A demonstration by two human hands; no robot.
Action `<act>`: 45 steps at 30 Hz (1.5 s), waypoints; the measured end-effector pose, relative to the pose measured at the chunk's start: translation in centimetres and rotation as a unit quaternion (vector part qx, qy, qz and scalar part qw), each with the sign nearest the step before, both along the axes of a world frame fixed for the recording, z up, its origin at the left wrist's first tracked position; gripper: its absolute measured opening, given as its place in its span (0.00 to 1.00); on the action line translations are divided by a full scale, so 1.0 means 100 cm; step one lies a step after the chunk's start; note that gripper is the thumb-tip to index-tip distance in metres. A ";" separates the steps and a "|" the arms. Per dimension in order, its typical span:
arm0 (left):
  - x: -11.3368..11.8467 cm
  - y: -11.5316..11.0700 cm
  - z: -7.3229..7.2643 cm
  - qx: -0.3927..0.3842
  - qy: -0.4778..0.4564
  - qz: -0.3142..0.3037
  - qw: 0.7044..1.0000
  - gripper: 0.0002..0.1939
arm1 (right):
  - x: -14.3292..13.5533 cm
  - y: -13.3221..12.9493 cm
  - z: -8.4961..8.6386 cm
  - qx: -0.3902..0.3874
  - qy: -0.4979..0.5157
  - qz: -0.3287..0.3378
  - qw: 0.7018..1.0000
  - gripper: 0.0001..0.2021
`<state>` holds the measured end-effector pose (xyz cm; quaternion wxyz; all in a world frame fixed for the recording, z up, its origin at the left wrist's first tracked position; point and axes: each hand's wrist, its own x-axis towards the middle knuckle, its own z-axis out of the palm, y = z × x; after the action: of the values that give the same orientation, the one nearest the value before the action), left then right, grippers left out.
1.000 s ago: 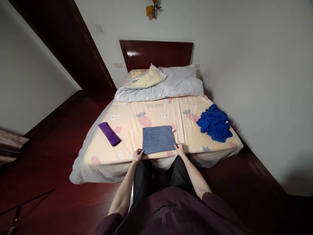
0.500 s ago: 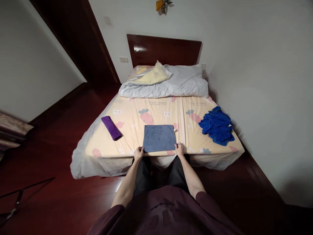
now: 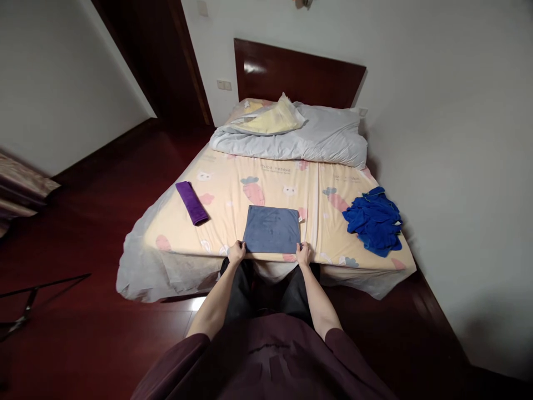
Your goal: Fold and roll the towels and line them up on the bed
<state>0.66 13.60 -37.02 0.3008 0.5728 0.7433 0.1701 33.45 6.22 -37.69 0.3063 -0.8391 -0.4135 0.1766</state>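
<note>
A grey-blue towel (image 3: pixel 271 229) lies flat as a folded rectangle at the foot of the bed (image 3: pixel 233 194). My left hand (image 3: pixel 236 253) pinches its near left corner. My right hand (image 3: pixel 303 254) pinches its near right corner. Both hands rest on the mattress edge. A rolled purple towel (image 3: pixel 191 203) lies to the left on the cartoon-print sheet. A heap of crumpled bright blue towels (image 3: pixel 375 220) sits on the right side of the bed.
A grey duvet (image 3: pixel 300 141) with a yellow pillow (image 3: pixel 266 119) is bunched against the dark wooden headboard (image 3: pixel 300 75). A white wall runs close along the bed's right side. Dark red wooden floor (image 3: pixel 83 222) lies to the left, with a thin black stand (image 3: pixel 25 311) at the far left.
The view has swung slightly, so the bed sits lower and more to the right. Both hands have kept their hold on the towel's near corners; the towel has barely moved.
</note>
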 end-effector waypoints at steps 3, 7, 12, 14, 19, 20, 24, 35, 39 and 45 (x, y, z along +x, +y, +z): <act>-0.001 0.004 -0.002 -0.007 0.008 -0.009 1.000 0.17 | -0.003 0.002 -0.003 -0.005 0.003 -0.008 1.000 0.13; -0.002 0.009 -0.004 -0.019 0.014 -0.020 1.000 0.16 | 0.000 0.008 -0.007 -0.009 -0.011 -0.002 1.000 0.10; -0.001 0.014 -0.003 -0.029 0.025 -0.019 0.999 0.16 | 0.015 0.019 -0.010 0.037 0.030 -0.004 0.999 0.06; 0.000 0.015 0.001 -0.030 0.026 -0.017 0.999 0.16 | 0.019 0.021 -0.009 0.039 0.046 -0.009 0.998 0.08; -0.001 0.012 0.014 -0.014 0.012 -0.021 1.000 0.16 | 0.021 0.021 0.000 0.052 0.041 -0.017 0.998 0.11; -0.002 0.009 0.017 -0.003 0.005 -0.027 1.000 0.15 | 0.022 0.020 0.003 0.056 0.045 -0.011 0.997 0.11; -0.009 -0.003 0.025 0.057 -0.016 -0.054 0.997 0.17 | 0.029 0.010 0.016 0.054 0.057 0.013 0.997 0.13; -0.002 -0.019 0.029 0.175 -0.026 -0.330 0.927 0.21 | -0.001 -0.019 0.032 0.140 -0.051 0.342 0.928 0.17; -0.004 -0.023 0.012 0.122 0.012 -0.320 0.939 0.30 | -0.006 -0.021 0.019 0.074 -0.076 0.378 0.920 0.25; -0.002 -0.024 0.016 0.104 0.091 -0.336 0.932 0.35 | -0.005 -0.014 0.015 0.044 -0.113 0.333 0.935 0.30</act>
<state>0.46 11.19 -35.43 0.2106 0.8303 0.5094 0.0825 32.92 4.79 -36.23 0.2172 -0.6534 -0.7087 0.1538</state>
